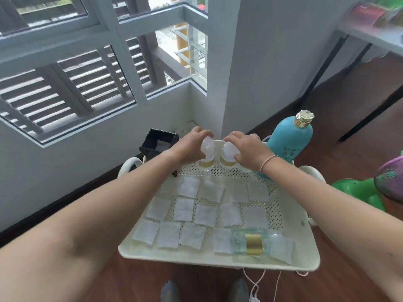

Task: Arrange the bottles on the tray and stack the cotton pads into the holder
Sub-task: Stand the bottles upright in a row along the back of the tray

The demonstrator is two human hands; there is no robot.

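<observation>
A cream perforated tray (290, 243) sits on a cart in front of me. Two small clear bottles with yellowish liquid stand upright at its far edge. My left hand (190, 144) grips the left small bottle (207, 159) by its round clear cap, while my right hand (248, 149) holds the right small bottle (227, 155) the same way. A tall teal bottle (291, 138) with a gold cap stands at the far right corner. Another clear bottle (250, 244) lies on its side near the front. Several square white cotton pads (206, 214) are spread flat over the tray. A black square holder (160, 142) stands open at the far left.
A window and white wall corner lie beyond the tray. A green and purple object (370, 188) sits to the right on the wooden floor. A table with black legs (340, 59) stands at the back right. A thin cable (257, 282) trails under the tray's front edge.
</observation>
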